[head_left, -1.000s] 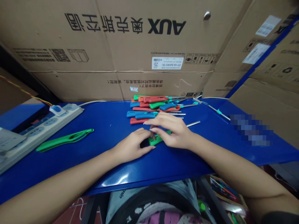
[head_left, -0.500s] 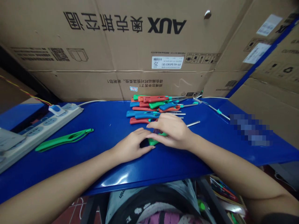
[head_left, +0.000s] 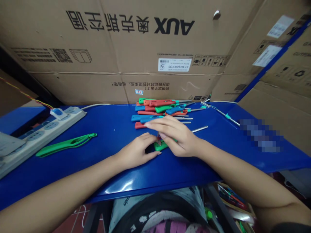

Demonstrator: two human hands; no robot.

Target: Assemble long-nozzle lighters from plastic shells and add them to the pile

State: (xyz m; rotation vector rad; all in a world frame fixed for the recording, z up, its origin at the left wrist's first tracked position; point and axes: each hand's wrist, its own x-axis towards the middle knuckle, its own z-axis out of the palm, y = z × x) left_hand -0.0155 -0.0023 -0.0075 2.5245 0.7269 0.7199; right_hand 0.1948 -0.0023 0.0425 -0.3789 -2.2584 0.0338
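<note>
A green lighter handle [head_left: 159, 146] lies on the blue tabletop in front of me, its metal tube [head_left: 200, 129] pointing right. My left hand [head_left: 137, 149] curves around the handle's left end, thumb at the near edge and fingers at the far side, closed on it. Over the middle of the lighter is my right hand [head_left: 179, 136], fingers stretched left and the thumb low by the handle. A small reddish part [head_left: 159, 138] shows between the hands; its kind is unclear. Just beyond, several long-necked lighters [head_left: 160, 103] in red, blue, green and orange lie piled.
A separate green handle shell [head_left: 66, 145] lies at left beside a white power strip [head_left: 52, 127]. A tall cardboard wall [head_left: 121, 58] closes the back. At right lies a thin metal rod with a teal clip [head_left: 227, 116]. A box of coloured parts [head_left: 233, 197] stands below the table.
The fingers of my right hand have straightened out leftward from a bent, pinched shape, uncovering more of the green handle. My left hand keeps its place.
</note>
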